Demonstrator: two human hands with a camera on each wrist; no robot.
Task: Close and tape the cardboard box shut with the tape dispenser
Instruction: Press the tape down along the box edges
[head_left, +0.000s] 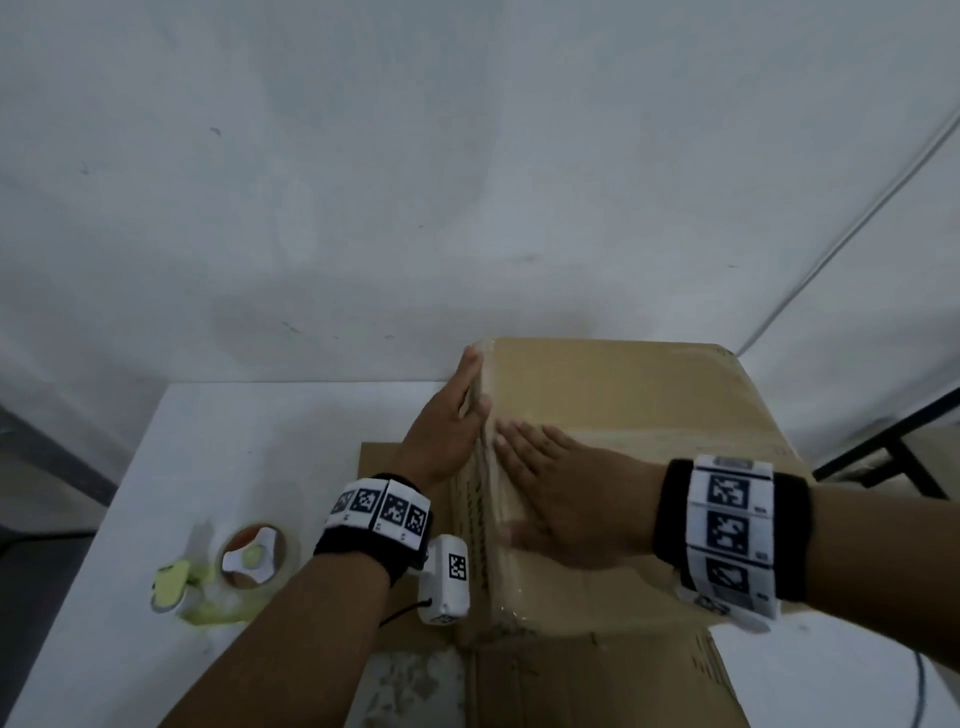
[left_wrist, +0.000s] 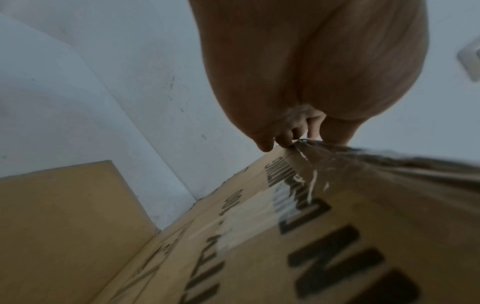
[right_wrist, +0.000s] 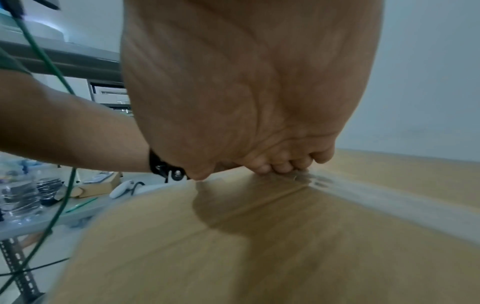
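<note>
The brown cardboard box (head_left: 623, 395) stands shut on the white table (head_left: 234, 441), on a flat cardboard sheet (head_left: 384, 462). Clear tape (right_wrist: 363, 189) runs across its top and over the left edge (left_wrist: 311, 164). My left hand (head_left: 447, 421) lies flat against the box's left side, fingers straight, thumb at the top edge. My right hand (head_left: 550, 483) presses palm-down on the top, fingers pointing at that same edge. The yellow-green tape dispenser (head_left: 228, 577) with its roll lies on the table left of my left forearm, held by neither hand.
A white wall rises close behind the table. A black metal frame (head_left: 883, 452) stands to the right of the box, and a white cable (head_left: 831, 249) runs up the wall. The right wrist view shows another cluttered table with a plastic bottle (right_wrist: 18, 197) and a green cable (right_wrist: 52, 67).
</note>
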